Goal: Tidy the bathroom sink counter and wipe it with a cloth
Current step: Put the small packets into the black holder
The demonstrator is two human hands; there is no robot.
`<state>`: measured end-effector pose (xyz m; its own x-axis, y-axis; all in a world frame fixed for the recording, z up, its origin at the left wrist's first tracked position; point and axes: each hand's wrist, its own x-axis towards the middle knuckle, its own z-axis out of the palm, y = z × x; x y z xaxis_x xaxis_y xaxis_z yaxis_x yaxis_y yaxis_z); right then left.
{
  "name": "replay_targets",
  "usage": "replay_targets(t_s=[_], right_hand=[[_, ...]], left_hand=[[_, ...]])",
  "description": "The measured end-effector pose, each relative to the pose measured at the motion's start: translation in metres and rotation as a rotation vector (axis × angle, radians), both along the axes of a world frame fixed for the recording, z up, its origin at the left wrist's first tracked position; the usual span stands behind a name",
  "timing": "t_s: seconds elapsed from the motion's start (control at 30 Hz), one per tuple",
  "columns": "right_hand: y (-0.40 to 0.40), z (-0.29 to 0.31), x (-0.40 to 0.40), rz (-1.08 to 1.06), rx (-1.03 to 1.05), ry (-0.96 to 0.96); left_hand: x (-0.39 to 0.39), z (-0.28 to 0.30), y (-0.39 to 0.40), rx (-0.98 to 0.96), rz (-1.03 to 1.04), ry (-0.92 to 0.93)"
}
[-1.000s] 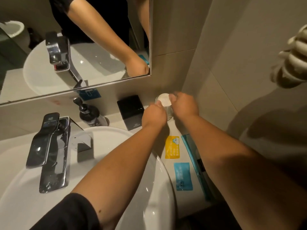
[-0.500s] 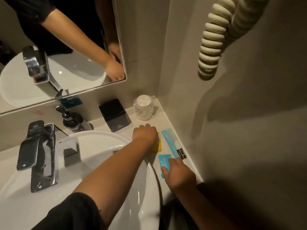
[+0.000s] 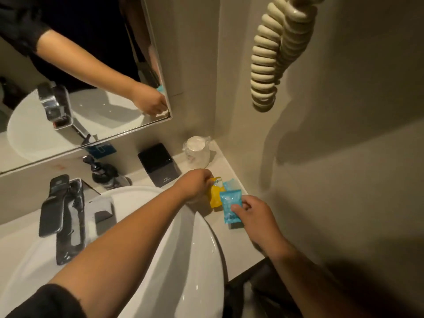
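counter packets in both hands

counter (image 3: 238, 239), a pale smooth slab, runs along the right side of the frame beside the round white glossy basin (image 3: 183, 260). i see my left hand (image 3: 195, 185) at centre frame, fingers curled and pinching the top edge of a crinkly yellow sachet (image 3: 215, 198) that lies on the counter. my right hand (image 3: 254, 214), just lower right of centre, grips a light blue foil sachet (image 3: 229, 207) between thumb and fingers; the sachet overlaps the yellow one's right edge. another light blue packet (image 3: 230, 185) lies flat just above them, touching the yellow sachet, near the wall.

in the corner above, centre frame, stands a white cup wrapped in clear crinkled plastic (image 3: 197, 153), upright. left of it sits a black glossy cube-shaped box (image 3: 158, 164), then a dark pump bottle (image 3: 106, 174), rounded, against the back wall. the chrome faucet (image 3: 63, 214), flat and angular with a slab-like lever, takes the lower left. a frameless mirror (image 3: 75, 72) fills the upper left and reflects an arm and the basin. a cream coiled cord (image 3: 268, 58), ribbed and springy, hangs at the upper right against the smooth beige wall. i cannot see a cloth anywhere.
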<state>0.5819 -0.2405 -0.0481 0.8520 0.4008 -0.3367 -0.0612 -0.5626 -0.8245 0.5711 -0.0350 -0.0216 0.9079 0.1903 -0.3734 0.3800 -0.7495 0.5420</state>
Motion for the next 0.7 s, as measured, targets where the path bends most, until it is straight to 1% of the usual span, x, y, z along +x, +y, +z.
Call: replay_targets(t_s=[0.07, 0.13, 0.23, 0.3, 0.33, 0.43, 0.57, 0.7], right_hand=[[0.014, 0.014, 0.01, 0.015, 0.034, -0.083], [0.03, 0.024, 0.015, 0.082, 0.057, -0.12], [0.049, 0.031, 0.01, 0.192, 0.064, -0.116], [0.06, 0.032, 0.005, 0.245, 0.061, -0.099], [0.065, 0.033, 0.003, 0.263, 0.061, -0.093], [0.078, 0.036, -0.001, 0.3, 0.086, -0.064], [0.1, 0.044, -0.002, 0.343, 0.109, -0.034], [0.123, 0.061, 0.016, 0.407, 0.153, -0.032]], left_hand=[[-0.013, 0.013, 0.004, -0.083, 0.013, -0.027], [-0.028, 0.023, 0.008, -0.197, 0.064, -0.044], [-0.049, 0.031, 0.013, -0.461, 0.292, -0.087], [-0.065, 0.032, 0.014, -0.585, 0.461, -0.125], [-0.072, 0.031, 0.014, -0.595, 0.506, -0.152], [-0.09, 0.026, 0.014, -0.495, 0.574, -0.265], [-0.101, 0.03, 0.023, -0.425, 0.684, -0.338], [-0.096, 0.041, 0.035, -0.327, 0.691, -0.379]])
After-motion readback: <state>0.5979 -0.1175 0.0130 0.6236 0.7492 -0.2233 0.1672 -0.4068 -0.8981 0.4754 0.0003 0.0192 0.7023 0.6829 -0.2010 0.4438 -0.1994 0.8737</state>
